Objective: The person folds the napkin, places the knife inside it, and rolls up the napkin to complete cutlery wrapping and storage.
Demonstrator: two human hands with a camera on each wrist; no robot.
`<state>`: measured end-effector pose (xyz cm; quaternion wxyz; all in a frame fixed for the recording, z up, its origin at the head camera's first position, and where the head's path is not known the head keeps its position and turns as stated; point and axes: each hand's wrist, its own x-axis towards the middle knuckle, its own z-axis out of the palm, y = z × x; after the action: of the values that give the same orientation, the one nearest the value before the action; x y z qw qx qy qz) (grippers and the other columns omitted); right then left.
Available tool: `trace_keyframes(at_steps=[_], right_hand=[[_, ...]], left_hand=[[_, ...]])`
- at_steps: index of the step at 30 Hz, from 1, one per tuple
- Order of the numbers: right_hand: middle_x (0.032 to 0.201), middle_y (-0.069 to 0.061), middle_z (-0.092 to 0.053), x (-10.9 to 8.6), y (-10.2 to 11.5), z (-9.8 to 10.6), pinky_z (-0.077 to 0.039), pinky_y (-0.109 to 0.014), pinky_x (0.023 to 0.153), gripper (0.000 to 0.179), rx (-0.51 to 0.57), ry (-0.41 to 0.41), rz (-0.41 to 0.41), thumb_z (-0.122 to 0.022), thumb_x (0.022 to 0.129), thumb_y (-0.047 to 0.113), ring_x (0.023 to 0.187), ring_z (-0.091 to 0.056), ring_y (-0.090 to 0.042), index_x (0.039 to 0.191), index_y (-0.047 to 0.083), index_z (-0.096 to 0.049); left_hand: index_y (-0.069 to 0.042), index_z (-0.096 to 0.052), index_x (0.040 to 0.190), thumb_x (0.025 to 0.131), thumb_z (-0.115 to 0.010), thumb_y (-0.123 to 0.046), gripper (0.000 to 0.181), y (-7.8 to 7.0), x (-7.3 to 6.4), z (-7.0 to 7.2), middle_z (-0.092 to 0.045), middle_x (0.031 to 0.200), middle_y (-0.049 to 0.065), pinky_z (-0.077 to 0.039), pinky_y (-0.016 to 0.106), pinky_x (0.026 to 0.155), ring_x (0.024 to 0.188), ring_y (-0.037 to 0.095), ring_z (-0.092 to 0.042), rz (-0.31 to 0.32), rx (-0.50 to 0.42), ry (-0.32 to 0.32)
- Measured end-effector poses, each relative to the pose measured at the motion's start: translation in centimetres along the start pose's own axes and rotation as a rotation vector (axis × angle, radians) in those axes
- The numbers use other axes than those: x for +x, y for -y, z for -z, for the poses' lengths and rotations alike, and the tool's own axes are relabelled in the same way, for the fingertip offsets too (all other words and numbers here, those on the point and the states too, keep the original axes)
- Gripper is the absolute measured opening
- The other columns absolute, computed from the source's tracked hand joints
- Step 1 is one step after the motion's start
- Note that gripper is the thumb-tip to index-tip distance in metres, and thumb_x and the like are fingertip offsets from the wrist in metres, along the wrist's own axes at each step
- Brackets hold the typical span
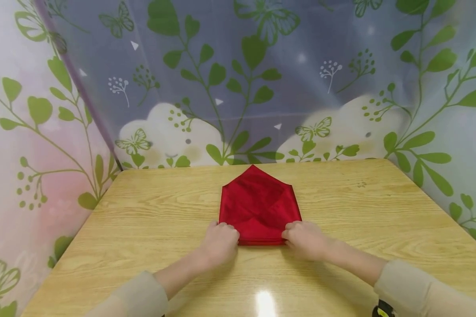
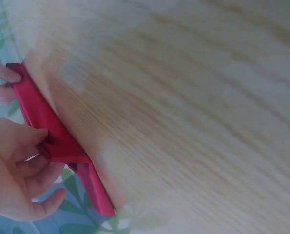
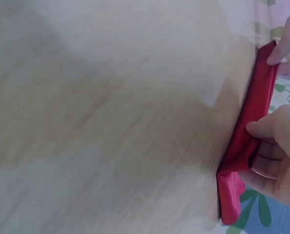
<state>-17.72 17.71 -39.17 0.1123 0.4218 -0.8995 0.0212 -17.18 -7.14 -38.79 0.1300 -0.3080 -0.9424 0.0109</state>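
Note:
A shiny red cloth (image 1: 258,202) lies folded on the wooden table, its pointed end away from me and a straight folded edge towards me. My left hand (image 1: 221,241) pinches the near left corner between thumb and fingers. At the near right corner, my right hand (image 1: 304,240) holds the cloth in the same way. In the left wrist view, the left thumb presses on the folded edge of the red cloth (image 2: 49,126) with fingers beneath. The right wrist view shows the right hand (image 3: 281,151) with its thumb on top of the fold.
The light wooden table (image 1: 162,202) reaches back to a curtain (image 1: 206,88) printed with green leaves, butterflies and white clouds. More of this patterned fabric hangs along both sides. Light glares off the near table top.

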Motion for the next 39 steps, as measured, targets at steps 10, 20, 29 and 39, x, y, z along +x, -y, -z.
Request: trace_keyframes(at_steps=[10,20,29,39], right_hand=[[0.072,0.004,-0.057,0.6,-1.4,0.4,-0.047,-0.026,0.061,0.004,0.244,0.141,-0.077,-0.067,0.081,0.002,0.067,-0.055,-0.013,0.083,0.005,-0.068],[0.066,0.01,-0.057,0.9,-1.7,0.3,-0.043,-0.026,0.058,0.007,0.293,0.133,-0.154,-0.066,0.082,0.004,0.059,-0.05,-0.008,0.076,0.009,-0.066],[0.074,0.0,-0.063,1.1,-1.0,0.2,-0.049,-0.033,0.064,0.007,0.226,0.14,-0.222,-0.062,0.082,-0.002,0.072,-0.061,-0.019,0.085,0.002,-0.067],[0.069,-0.001,-0.055,1.2,-0.8,-0.3,-0.046,-0.033,0.064,0.008,0.111,0.027,-0.173,-0.066,0.077,-0.002,0.069,-0.055,-0.022,0.076,0.005,-0.067]], left_hand=[[-0.017,-0.047,0.048,0.081,-0.061,-0.008,0.037,1.1,0.8,0.3,-0.037,0.048,-0.01,-0.032,0.032,0.058,0.054,0.012,-0.04,0.133,-0.232,0.111],[-0.017,-0.05,0.052,0.081,-0.059,-0.008,0.032,0.9,1.0,-0.5,-0.043,0.05,-0.008,-0.034,0.037,0.063,0.06,0.018,-0.049,0.194,-0.185,0.108],[-0.019,-0.047,0.048,0.079,-0.06,-0.009,0.035,1.0,1.3,-0.8,-0.041,0.046,-0.009,-0.032,0.036,0.061,0.058,0.017,-0.049,0.222,-0.167,0.1],[-0.018,-0.033,0.046,0.074,-0.057,-0.003,0.04,1.1,1.9,-0.9,-0.033,0.042,-0.006,-0.026,0.032,0.055,0.049,0.013,-0.038,0.232,-0.117,0.089]])
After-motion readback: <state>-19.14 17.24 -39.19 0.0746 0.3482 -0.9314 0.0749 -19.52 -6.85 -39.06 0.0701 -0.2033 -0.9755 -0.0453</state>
